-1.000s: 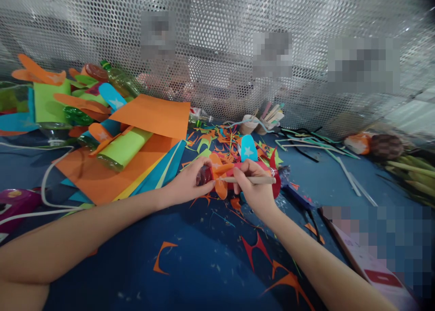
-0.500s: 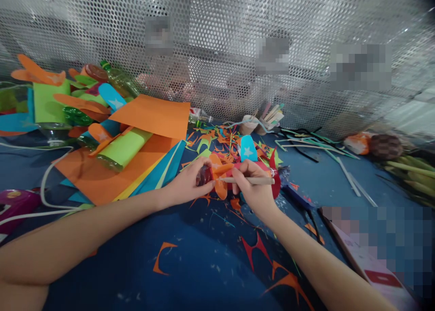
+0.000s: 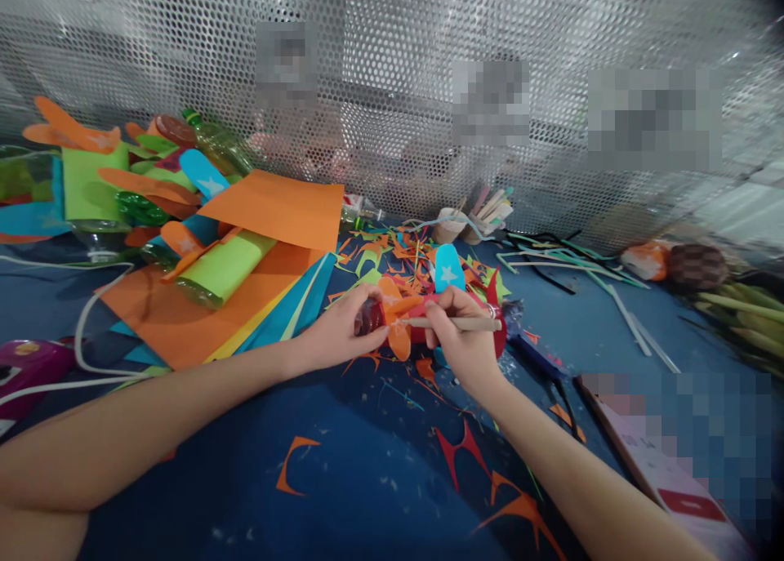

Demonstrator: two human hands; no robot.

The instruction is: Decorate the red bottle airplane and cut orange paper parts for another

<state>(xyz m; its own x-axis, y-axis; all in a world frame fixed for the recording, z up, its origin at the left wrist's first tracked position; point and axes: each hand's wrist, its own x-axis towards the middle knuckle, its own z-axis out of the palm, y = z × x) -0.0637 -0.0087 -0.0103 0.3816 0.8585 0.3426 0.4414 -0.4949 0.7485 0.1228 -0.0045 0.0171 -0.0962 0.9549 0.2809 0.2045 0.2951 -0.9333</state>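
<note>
A plastic bottle [image 3: 370, 318] wrapped in red paper lies on its side in front of me. Orange paper blades [image 3: 398, 340] with a pale star sit near its left end, and a blue wing [image 3: 449, 269] with a star sticks up behind. My left hand [image 3: 340, 324] is closed around the bottle's left end, thumb in front. Between the fingers of my right hand [image 3: 461, 332] is a slim light-coloured pen [image 3: 474, 324], its tip at the star on the orange blades. My right hand covers much of the bottle's red middle.
Paper scraps [image 3: 404, 255] spread behind the bottle. Coloured sheets [image 3: 269, 210] and decorated bottles [image 3: 226, 271] pile up at left. Pots of markers [image 3: 490, 214] stand against the perforated metal screen [image 3: 392, 71], with blurred people beyond. A glue gun [image 3: 33, 373] lies far left, a tablet-like object [image 3: 637, 438] at right.
The pen and my right hand have shifted slightly to the right along the orange blades. My left hand and the bottle look nearly unmoved.
</note>
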